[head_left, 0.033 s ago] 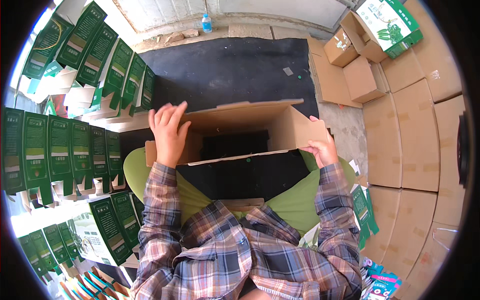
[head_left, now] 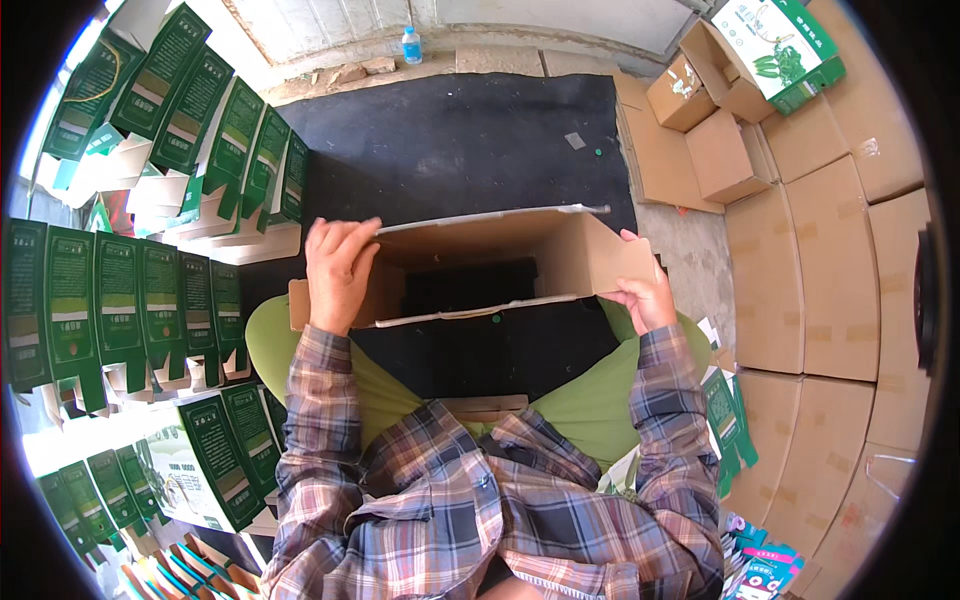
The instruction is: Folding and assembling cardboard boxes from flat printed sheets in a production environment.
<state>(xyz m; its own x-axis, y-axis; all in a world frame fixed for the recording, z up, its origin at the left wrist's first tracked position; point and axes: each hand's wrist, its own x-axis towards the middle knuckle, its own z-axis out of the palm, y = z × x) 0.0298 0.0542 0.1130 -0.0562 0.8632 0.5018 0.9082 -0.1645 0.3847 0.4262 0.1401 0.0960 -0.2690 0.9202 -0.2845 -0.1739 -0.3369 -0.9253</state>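
In front of my lap, an open brown cardboard box (head_left: 480, 222) stands between my hands, its mouth turned up toward me. Through it I see dark black ground, so its lower end looks open too. My left hand (head_left: 338, 275) is closed at the far left corner, fingers bent over the rim; part of the grip is hidden. On the other side, my right hand (head_left: 648, 296) pinches the right flap (head_left: 620, 262), thumb on the near side and fingertips showing behind it.
Green printed cartons (head_left: 120, 300) stand in rows on my left. Brown boxes (head_left: 765, 280) are stacked along the right, with a white-and-green carton (head_left: 780, 50) on top. A blue-capped bottle (head_left: 412, 46) stands by the far wall. Black sheeting (head_left: 450, 140) covers the floor ahead.
My left fingers have come down and drawn together at the box's far left corner. The box's far rim has dropped slightly toward me. My right hand keeps its hold.
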